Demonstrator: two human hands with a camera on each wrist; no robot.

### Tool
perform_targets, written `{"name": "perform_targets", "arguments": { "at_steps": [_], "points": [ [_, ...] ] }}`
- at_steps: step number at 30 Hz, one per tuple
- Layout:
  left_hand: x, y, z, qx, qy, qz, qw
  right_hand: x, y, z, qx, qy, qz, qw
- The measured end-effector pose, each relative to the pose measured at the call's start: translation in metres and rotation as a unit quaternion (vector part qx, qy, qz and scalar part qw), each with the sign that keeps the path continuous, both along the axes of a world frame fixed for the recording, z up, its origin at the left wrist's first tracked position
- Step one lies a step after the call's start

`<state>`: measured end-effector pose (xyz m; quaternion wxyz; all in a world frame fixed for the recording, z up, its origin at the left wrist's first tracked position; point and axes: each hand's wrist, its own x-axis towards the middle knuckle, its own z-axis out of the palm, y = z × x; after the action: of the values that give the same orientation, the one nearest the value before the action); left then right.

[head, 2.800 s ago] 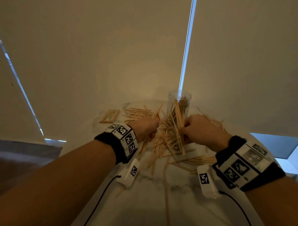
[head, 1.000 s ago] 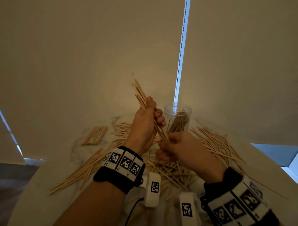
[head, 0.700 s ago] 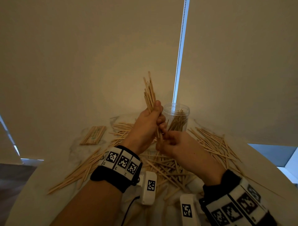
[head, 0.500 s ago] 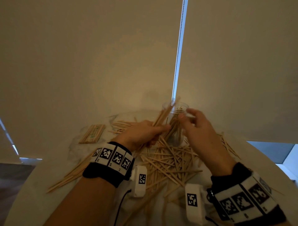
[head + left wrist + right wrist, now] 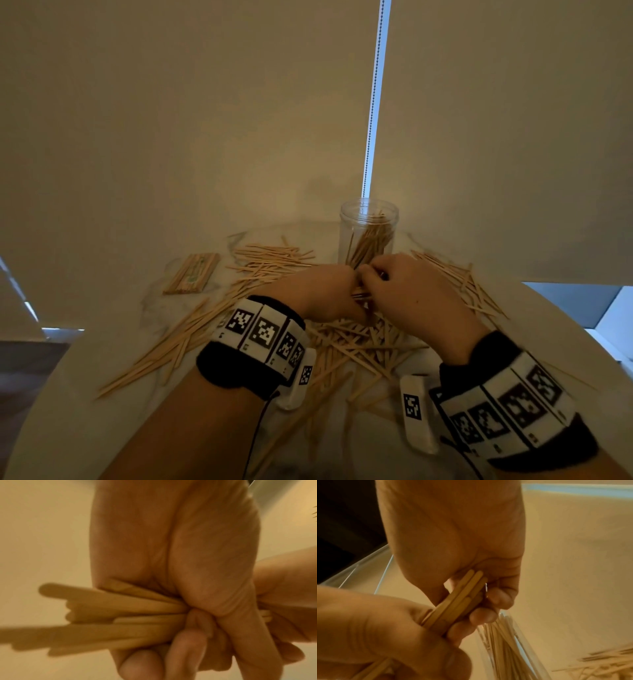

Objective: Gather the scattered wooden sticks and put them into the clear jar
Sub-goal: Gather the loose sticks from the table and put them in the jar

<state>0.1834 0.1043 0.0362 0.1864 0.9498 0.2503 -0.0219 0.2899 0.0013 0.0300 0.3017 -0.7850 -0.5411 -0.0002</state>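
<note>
The clear jar [image 5: 369, 222] stands upright at the back of the white table [image 5: 68, 394], partly filled with leaning wooden sticks [image 5: 371, 243]. Just in front of it my left hand [image 5: 325, 291] and right hand [image 5: 400, 287] meet low over the pile. In the left wrist view my curled left fingers [image 5: 187, 649] grip a bundle of sticks [image 5: 120, 622] lying sideways. My right hand's fingers [image 5: 500, 597] hold the same bundle's [image 5: 464, 595] end, close to the jar [image 5: 513, 649]. Many loose sticks [image 5: 359, 346] lie scattered under and around both hands.
A neat flat stack of sticks [image 5: 191, 274] lies apart at the back left. More sticks fan out to the left [image 5: 164, 346] and right [image 5: 462, 284]. A roller blind with a bead chain [image 5: 371, 113] hangs right behind the jar. The table's rounded edge runs at both sides.
The left hand has dropped from the jar's mouth and the right hand has left the jar's rim. Both now meet low in front of the jar around a bundle.
</note>
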Motion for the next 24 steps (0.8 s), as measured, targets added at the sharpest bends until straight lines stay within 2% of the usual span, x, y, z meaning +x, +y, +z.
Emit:
{"name": "perform_targets", "arguments": {
  "at_steps": [3,7,10,13,15,17,18,19,20,22,24],
  "points": [
    [0.004,-0.005,0.002,0.000,-0.045,-0.022,0.999,0.000,-0.001,-0.002,-0.006,-0.021,-0.012,1.000],
    [0.000,-0.005,0.008,-0.004,-0.114,-0.013,0.993,-0.001,0.001,0.002,0.001,-0.034,-0.022,0.999],
    [-0.003,-0.004,0.009,-0.008,-0.131,-0.016,0.991,0.000,-0.002,0.003,-0.022,-0.062,-0.012,0.998],
    [-0.012,0.000,0.016,-0.070,-0.134,-0.016,0.988,0.002,-0.004,0.003,-0.041,-0.089,-0.012,0.995],
    [-0.023,0.010,0.021,-0.104,-0.191,0.023,0.976,0.010,-0.005,0.006,-0.033,-0.044,-0.045,0.997],
    [-0.032,0.027,0.022,-0.100,-0.283,0.129,0.945,0.019,-0.005,0.008,-0.004,-0.001,-0.070,0.998],
    [-0.033,0.035,0.021,-0.104,-0.326,0.199,0.918,0.021,-0.005,0.009,0.014,0.016,-0.074,0.997],
    [-0.033,0.041,0.019,-0.134,-0.356,0.262,0.887,0.022,-0.005,0.011,0.031,0.029,-0.075,0.996],
    [-0.032,0.043,0.018,-0.198,-0.369,0.304,0.856,0.020,-0.005,0.011,0.044,0.037,-0.074,0.996],
    [-0.025,0.040,0.014,-0.380,-0.371,0.299,0.793,0.013,-0.004,0.010,0.054,0.039,-0.073,0.995],
    [-0.019,0.032,0.013,-0.506,-0.362,0.234,0.747,0.007,-0.002,0.007,0.066,0.028,-0.074,0.995]
  ]
}}
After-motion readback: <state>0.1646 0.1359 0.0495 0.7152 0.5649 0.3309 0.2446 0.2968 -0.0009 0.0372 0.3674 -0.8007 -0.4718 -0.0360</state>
